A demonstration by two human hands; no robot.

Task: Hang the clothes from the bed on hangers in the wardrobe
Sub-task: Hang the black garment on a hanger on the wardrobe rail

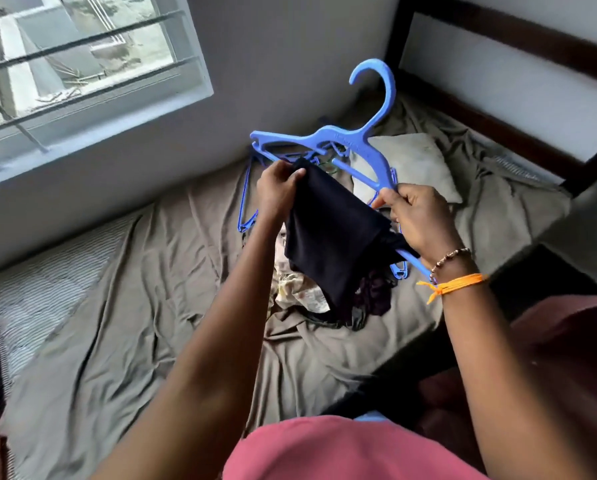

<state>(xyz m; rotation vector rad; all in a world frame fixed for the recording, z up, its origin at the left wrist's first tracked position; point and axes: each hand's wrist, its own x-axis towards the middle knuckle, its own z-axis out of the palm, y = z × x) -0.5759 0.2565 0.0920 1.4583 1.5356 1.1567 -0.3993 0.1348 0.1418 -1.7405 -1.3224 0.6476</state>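
Here, at frame centre, the right hand (420, 220) grips the lower bar of the blue hanger (366, 147), fingers curled round it, while the left hand (278, 188) pinches the dark garment (331, 237) draped over that bar. The cloth looks light, limp and likely to slide, so holding its folded edge seems wisest. Beyond, below centre, the clothes pile (311, 299) lies on the bed (117, 306), with spare hangers (245, 209) past it. No wardrobe shows.

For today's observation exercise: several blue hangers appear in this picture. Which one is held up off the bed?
The thick blue hanger with the big hook, gripped by the right hand, dark garment draped over it. The thinner blue hangers lie on the bed.
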